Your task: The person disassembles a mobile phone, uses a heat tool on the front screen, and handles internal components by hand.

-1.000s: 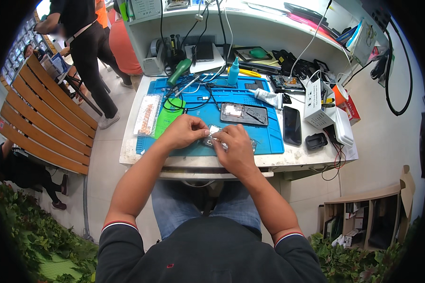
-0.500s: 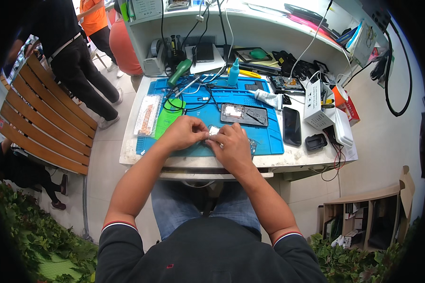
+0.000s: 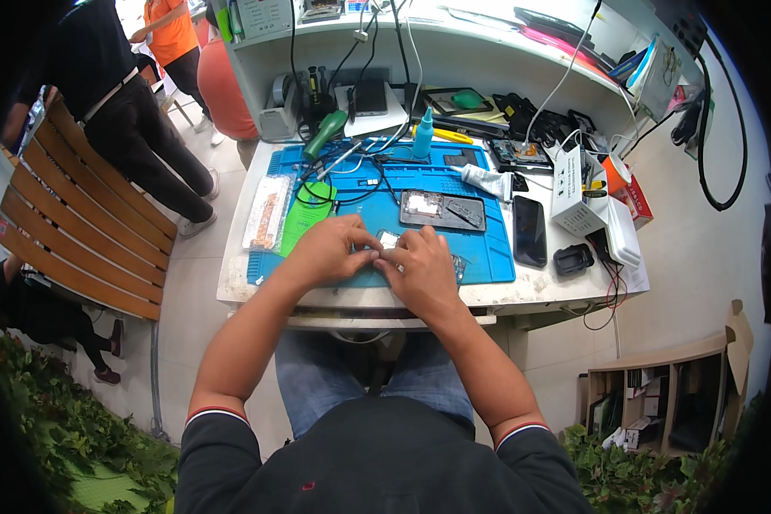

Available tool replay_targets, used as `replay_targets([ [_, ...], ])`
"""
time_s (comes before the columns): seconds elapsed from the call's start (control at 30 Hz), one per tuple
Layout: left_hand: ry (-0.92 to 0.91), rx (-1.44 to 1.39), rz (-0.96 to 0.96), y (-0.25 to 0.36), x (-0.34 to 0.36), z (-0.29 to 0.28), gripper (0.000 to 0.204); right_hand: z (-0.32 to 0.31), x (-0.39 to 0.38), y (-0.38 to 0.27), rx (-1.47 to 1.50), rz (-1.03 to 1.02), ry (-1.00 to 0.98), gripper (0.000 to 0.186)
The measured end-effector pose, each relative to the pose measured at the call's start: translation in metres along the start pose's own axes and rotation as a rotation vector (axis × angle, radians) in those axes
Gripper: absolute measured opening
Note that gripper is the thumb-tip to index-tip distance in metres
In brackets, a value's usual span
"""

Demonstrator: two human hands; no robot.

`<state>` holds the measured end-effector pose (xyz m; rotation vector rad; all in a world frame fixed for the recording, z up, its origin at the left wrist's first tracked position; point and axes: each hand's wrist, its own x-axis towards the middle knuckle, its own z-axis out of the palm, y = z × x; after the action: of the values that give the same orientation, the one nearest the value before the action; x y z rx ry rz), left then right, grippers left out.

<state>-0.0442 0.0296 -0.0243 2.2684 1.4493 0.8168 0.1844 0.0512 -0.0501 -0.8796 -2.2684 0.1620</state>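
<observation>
My left hand (image 3: 330, 248) is closed in a pinch, thumb and forefinger meeting close to the fingertips of my right hand (image 3: 421, 267). My right hand is curled too, its fingers bent downward. Whatever is between the fingertips is too small or hidden to make out. Under and beside my right hand is a phone circuit board (image 3: 460, 267), with a silvery part showing beyond the fingers. Both hands are over the front of a blue repair mat (image 3: 499, 257). Just beyond them lies an opened phone (image 3: 467, 212) with a black strip across it.
A dark phone (image 3: 529, 230), a white tube (image 3: 488, 180) and a white box (image 3: 576, 190) are to the right. On the left lie a green sheet (image 3: 304, 224) and a bubble-wrapped packet (image 3: 267, 212). Cables, a blue bottle (image 3: 424, 135) and a green-handled tool (image 3: 325, 134) stand farther back.
My left hand has shifted slightly down, its fingertips now lower beside the right hand's. The right hand stays nearly in place.
</observation>
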Motion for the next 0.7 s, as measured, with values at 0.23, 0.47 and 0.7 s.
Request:
replay_targets([
  [0.23,0.039,-0.139,-0.269,0.017,-0.004,-0.005,0.027,-0.006,0.003,0.004,0.052,0.070,0.008,0.033],
  [0.47,0.093,-0.389,-0.298,-0.010,0.004,-0.003,0.035,-0.009,0.009,0.006,0.089,0.112,-0.106,0.039],
  [0.7,0.092,-0.486,-0.339,-0.010,0.010,0.005,0.032,-0.015,0.017,0.001,0.130,0.186,-0.215,0.035],
])
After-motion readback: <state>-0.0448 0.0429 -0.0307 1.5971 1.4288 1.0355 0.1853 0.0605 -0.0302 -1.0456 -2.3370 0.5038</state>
